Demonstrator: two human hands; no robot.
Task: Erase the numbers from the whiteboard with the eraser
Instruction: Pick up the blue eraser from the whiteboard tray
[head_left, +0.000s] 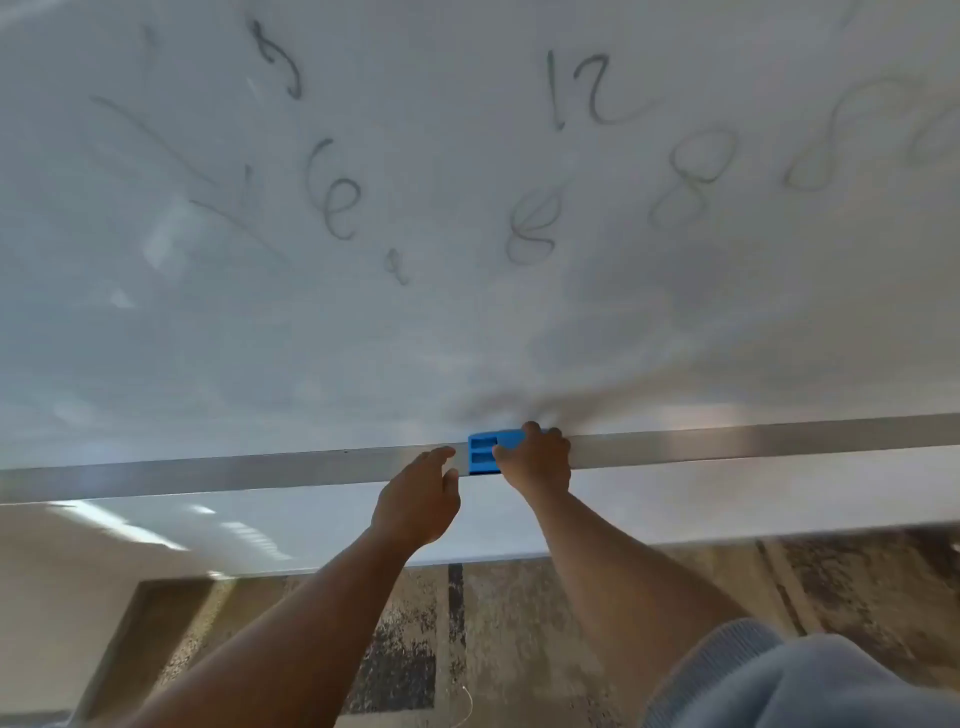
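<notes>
A large whiteboard (260, 338) fills the upper view, with several dark handwritten numbers on it, such as a 12 (592, 91) and an 8 (693, 176). A blue eraser (484, 451) rests on the metal tray rail (208, 473) at the board's lower edge. My right hand (535, 462) is closed over the eraser's right part, fingers on top of it. My left hand (418, 504) hovers just left of the eraser with fingers apart, holding nothing.
Below the rail is a glossy white lower panel (727, 499) reflecting ceiling lights. Under it lies dark mottled flooring (519, 649). A grey-blue sleeve (779, 686) covers the lower right corner. Smudged grey shadow marks the board above the eraser.
</notes>
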